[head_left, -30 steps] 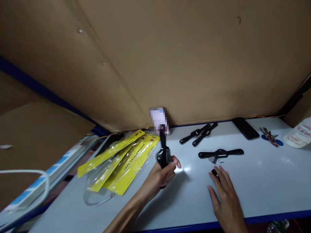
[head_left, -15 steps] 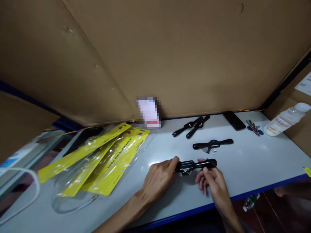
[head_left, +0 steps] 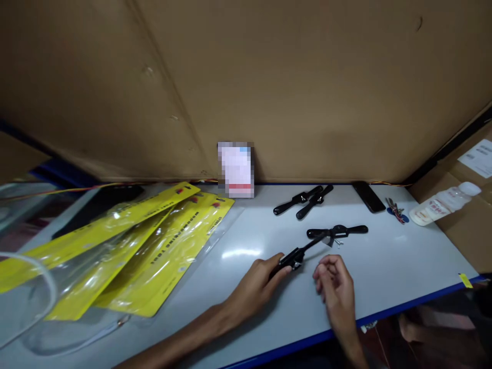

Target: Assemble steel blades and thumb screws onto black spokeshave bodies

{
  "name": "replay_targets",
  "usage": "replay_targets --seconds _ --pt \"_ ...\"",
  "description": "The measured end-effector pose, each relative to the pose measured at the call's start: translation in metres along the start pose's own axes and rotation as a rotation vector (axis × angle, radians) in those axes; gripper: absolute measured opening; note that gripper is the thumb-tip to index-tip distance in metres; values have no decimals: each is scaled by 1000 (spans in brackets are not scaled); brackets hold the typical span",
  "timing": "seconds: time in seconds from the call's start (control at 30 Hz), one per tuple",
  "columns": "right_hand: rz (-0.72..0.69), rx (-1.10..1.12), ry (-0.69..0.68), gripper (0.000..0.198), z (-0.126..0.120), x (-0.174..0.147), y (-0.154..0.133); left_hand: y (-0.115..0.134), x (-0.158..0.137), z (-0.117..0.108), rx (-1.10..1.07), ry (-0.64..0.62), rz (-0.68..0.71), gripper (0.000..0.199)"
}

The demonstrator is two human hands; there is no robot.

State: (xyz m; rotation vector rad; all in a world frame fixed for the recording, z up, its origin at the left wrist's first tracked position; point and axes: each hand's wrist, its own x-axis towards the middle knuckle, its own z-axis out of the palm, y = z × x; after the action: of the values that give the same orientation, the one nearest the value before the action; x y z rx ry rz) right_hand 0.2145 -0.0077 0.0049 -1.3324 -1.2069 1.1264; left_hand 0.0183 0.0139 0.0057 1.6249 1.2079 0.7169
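Here's the left hand (head_left: 258, 284), its grip closed around one end of a black handled tool (head_left: 295, 255), holding it aslant over the white table (head_left: 407, 277), far end up and away to the right. And look at that far end: in this view it crosses the second black tool (head_left: 340, 227) lying behind; whether the two touch, I can't tell. That's the danger spot! Let the held tool dip or swing and it could knock the thin metal plate (head_left: 329, 241) or the small silvery screw (head_left: 339, 243) beside that second tool, and a screw that size could roll off. Over to the right hand (head_left: 336, 283): fingers half curled, apart from the tool, the grip narrow, and I can't tell whether anything small sits inside. So the left carries the load alone, and holding near one end invites a twist if the fingers slacken; the glossy handle looks likely to slip. Bright metal at the tool's middle sits close to the left fingers, and an edge there, if sharp, might nick them. Beyond, two more black tools (head_left: 314, 203) lie close together, well clear of both hands.
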Motion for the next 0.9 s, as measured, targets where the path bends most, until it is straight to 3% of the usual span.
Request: replay_targets --seconds 0.1,0.2,0.37,0.6,0.9 --pt "-151 -341 -87 29 12 -3 3 -3 -7 8 70 110 41 28" --pt "-196 -455 -168 34 20 -6 4 0 -13 10 43 61 125 25" --pt "-78 -417 -163 36 21 -7 3 -2 -17 10 23 -2 228 30" --pt "137 -201 -208 29 19 -4 5 -14 -19 16 140 35 441 50" --pt "173 -185 -195 26 20 -1 -4 -12 -20 14 147 -19 384 48"
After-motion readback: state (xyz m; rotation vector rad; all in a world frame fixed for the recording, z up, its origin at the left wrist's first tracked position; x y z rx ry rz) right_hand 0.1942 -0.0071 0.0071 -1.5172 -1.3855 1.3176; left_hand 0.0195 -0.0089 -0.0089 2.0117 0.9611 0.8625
